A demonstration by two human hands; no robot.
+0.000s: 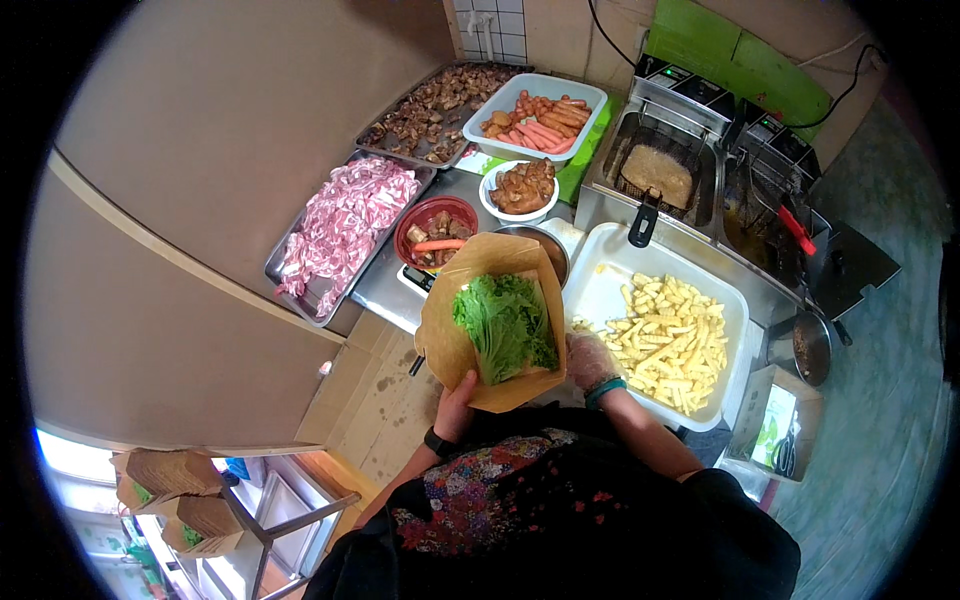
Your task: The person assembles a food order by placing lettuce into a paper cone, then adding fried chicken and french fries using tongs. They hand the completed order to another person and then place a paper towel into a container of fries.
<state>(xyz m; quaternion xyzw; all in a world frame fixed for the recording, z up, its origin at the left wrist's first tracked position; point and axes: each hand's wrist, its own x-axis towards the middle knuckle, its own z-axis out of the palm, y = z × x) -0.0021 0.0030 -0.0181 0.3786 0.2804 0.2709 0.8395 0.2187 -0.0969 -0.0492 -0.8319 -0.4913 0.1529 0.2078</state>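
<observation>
My left hand grips the near left edge of an open brown paper takeaway box, with its thumb over the rim. Green lettuce leaves lie inside the box. At the box's right edge is my right hand, in a clear plastic glove, its fingers curled. What those fingers hold, if anything, I cannot make out. Just beyond that hand, crinkle-cut fries are heaped in a white plastic tub.
Behind the box are a red bowl, a white bowl of browned meat, a tub of sausages and trays of raw sliced meat and cooked meat. A deep fryer stands far right. More lettuce-filled boxes sit lower left.
</observation>
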